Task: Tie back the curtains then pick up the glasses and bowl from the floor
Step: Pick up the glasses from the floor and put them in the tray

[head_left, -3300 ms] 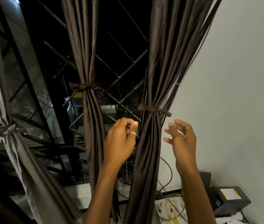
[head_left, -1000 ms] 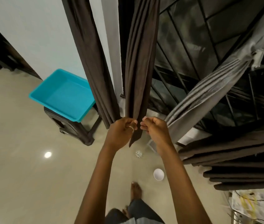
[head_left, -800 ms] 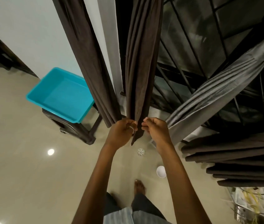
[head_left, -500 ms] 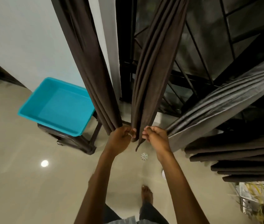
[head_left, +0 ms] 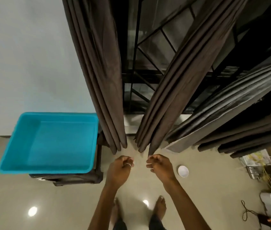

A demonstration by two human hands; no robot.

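Observation:
Two dark brown curtain panels hang loose in front of the window, one at the left and one at the right. My left hand is curled shut just below the left panel's hem and is clear of it. My right hand is also curled. The pointed bottom corner of the right panel meets its fingertips, and I cannot tell whether they pinch it. A small white bowl sits on the floor to the right of my right hand. No glasses are visible.
A teal plastic tub rests on a dark stool at the left. A grey curtain and further dark folds hang at the right. Tangled cables and papers lie at the far right. My bare feet stand on the beige tiles.
Both hands gripped the brown curtain's lower edge half a second ago and have since dropped below its hem. The left hand has let go. My view has tilted down, showing both feet.

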